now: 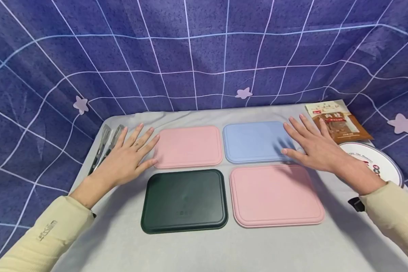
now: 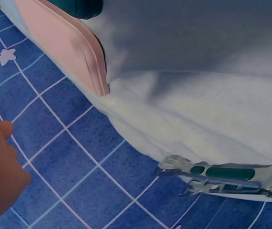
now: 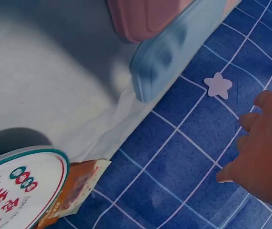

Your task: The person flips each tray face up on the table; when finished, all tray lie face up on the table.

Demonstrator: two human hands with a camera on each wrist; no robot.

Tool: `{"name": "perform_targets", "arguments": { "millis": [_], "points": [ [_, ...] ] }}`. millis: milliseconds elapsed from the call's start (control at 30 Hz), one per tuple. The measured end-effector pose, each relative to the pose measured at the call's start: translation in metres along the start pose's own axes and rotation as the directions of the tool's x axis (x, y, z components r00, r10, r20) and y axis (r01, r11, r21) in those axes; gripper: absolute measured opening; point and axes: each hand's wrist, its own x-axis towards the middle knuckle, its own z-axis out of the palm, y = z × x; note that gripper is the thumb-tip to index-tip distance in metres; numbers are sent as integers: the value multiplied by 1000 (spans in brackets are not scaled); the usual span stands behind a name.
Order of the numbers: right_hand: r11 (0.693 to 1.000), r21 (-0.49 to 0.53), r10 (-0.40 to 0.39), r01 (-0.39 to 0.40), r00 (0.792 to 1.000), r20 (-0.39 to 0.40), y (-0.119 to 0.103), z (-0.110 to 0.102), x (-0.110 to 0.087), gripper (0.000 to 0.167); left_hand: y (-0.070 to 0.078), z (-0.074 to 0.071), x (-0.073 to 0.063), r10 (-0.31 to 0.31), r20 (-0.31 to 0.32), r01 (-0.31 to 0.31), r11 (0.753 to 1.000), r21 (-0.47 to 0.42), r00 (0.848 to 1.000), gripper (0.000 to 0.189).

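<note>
Four flat, rounded rectangular cutting boards lie two by two: a pink board (image 1: 189, 146) and a blue board (image 1: 255, 142) at the back, a dark green board (image 1: 185, 200) and another pink board (image 1: 277, 195) in front. My left hand (image 1: 126, 160) hovers with fingers spread, its fingertips overlapping the back pink board's left edge in the head view. Beyond that hand's left side lie metal tongs (image 1: 102, 146). My right hand (image 1: 314, 145) is likewise spread and holds nothing; its thumb and fingertips overlap the blue board's right side, where its shadow falls.
A brown food packet (image 1: 348, 126) lies at the back right corner. In front of it sits a round white lid or tub (image 1: 382, 164) with red print. Pale cloth (image 1: 190, 251) covers the table, and a blue gridded curtain (image 1: 204, 53) hangs around it.
</note>
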Motion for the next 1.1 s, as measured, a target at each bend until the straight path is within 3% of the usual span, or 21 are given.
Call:
{"name": "perform_targets", "arguments": {
  "millis": [100,167,233,300,367,433,533,567,633,667,733,833,900,1033,1100],
  "points": [
    [996,85,24,-27,999,30,-10,-6,5,86,-1,1,2,-59,45,62,995,-79,997,76],
    [981,187,40,-52,997,68,-21,-11,12,88,-4,1,6,-111,76,123,977,-172,991,78],
    [953,294,42,-77,992,121,-34,-15,22,90,-7,2,10,-169,113,195,941,-278,979,81],
    [912,399,21,-96,982,187,-48,-17,37,93,-12,2,16,-213,159,259,889,-378,964,84],
    [847,516,-18,-127,964,267,-61,-15,54,96,-19,2,23,-242,232,326,824,-463,942,88],
    [767,611,-57,-196,928,368,-74,-12,71,99,-25,4,28,-245,329,393,752,-530,912,92],
    [650,690,-110,-318,859,500,-93,-4,94,103,-34,10,35,-215,452,474,642,-602,866,95],
    [627,696,-126,-350,836,535,-99,-2,100,104,-37,13,37,-198,486,495,611,-618,851,95],
    [599,691,-142,-404,795,589,-110,3,112,106,-41,19,39,-168,529,522,562,-642,832,94],
    [596,681,-143,-427,778,612,-115,5,117,107,-42,23,40,-150,549,537,526,-659,822,93],
    [600,649,-128,-469,744,656,-123,8,126,108,-44,28,41,-120,590,565,486,-667,799,93],
    [607,589,-78,-533,698,712,-132,12,137,108,-44,36,40,-80,619,576,473,-666,781,92],
    [618,554,-54,-558,673,738,-138,13,144,107,-45,41,39,-69,623,571,489,-659,779,91],
    [647,513,-33,-564,652,758,-147,17,157,105,-46,49,36,-69,613,555,511,-656,787,88],
    [662,494,-26,-564,641,767,-150,19,162,102,-47,50,35,-71,619,560,514,-649,782,88]
  ]
}}
